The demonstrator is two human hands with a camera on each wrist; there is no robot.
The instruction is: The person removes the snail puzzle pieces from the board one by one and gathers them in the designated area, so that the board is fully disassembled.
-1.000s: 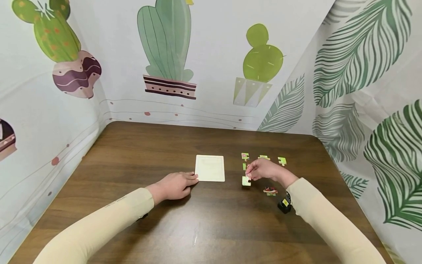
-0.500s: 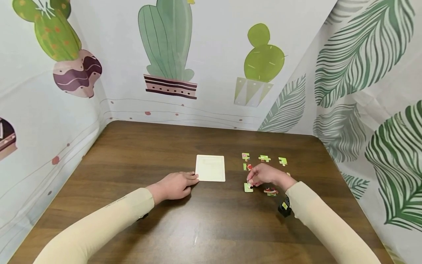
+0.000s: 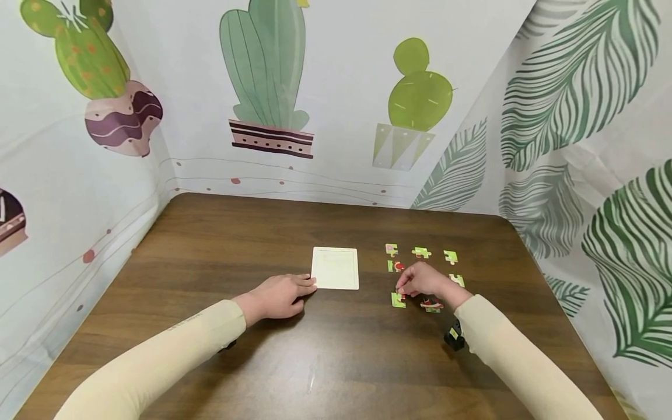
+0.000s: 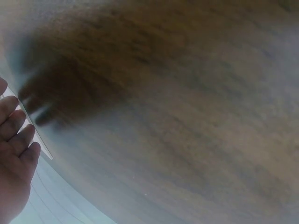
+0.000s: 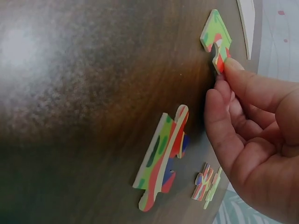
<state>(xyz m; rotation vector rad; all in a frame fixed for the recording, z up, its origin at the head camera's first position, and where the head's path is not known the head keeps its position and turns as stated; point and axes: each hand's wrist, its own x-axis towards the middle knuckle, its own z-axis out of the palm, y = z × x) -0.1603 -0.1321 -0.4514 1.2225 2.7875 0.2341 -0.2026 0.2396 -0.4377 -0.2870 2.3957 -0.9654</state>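
Observation:
My right hand [image 3: 425, 280] pinches a jigsaw puzzle piece [image 5: 216, 30] between thumb and fingertips. Green with some red print, the piece is held by one end in the right wrist view, close over the table. Just right of it lies another puzzle piece [image 3: 431, 305] with red, green and blue print, seen larger as a striped piece [image 5: 161, 163] from the right wrist. My left hand [image 3: 278, 296] rests palm down on the table, fingertips at the lower left corner of a square cream puzzle tray [image 3: 335, 268]. The left wrist view shows its loosely extended fingers [image 4: 21, 137] by the tray's edge.
Several more pieces lie behind the right hand: a pink and green piece [image 3: 391, 249], a green one with tabs [image 3: 421, 252], a green corner [image 3: 450, 256] and a partly covered red and green piece [image 3: 395, 266]. A patterned cloth [image 3: 346, 116] hangs behind the brown table [image 3: 236, 233].
My right hand has drawn the held puzzle piece toward me and slightly right, and its red print now shows more. Pieces behind the hand are uncovered. The left hand keeps its place.

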